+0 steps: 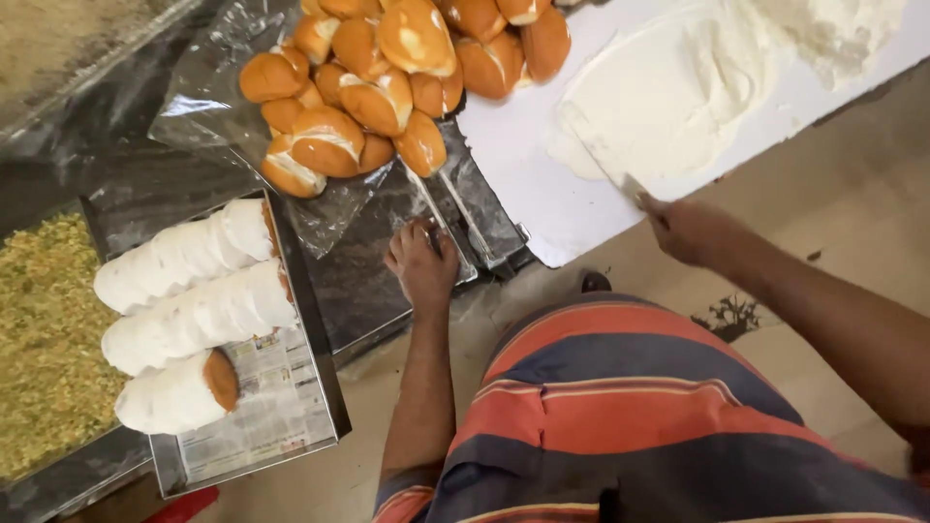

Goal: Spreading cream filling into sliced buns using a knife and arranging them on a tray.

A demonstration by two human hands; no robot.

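Golden-brown buns (387, 87) with pale split tops are piled far on clear shiny plastic (208, 92). At left, white cream-coated rolls (194, 310) lie on black-and-white newsprint (266, 407) in a grey metal tray (325, 387). Yellow-green crumbs (44, 339) fill the far left. Off-white cream (668, 92) covers a white board (528, 165) at right. The near shirt (630, 407) has orange, navy and cream stripes.

The floor (833, 174) is pale tan, smooth and matte, with a dark blotchy stain (728, 315) and a small dark speck (814, 256) on it. The worktop (368, 281) is low, dark and covered in shiny wrinkled plastic that catches soft daylight. At its far left edge lies a bed of green-yellow crumbs (44, 339), and above that, in the top corner, a dull brown surface (58, 39). Light is even and warm, with faint shadows.
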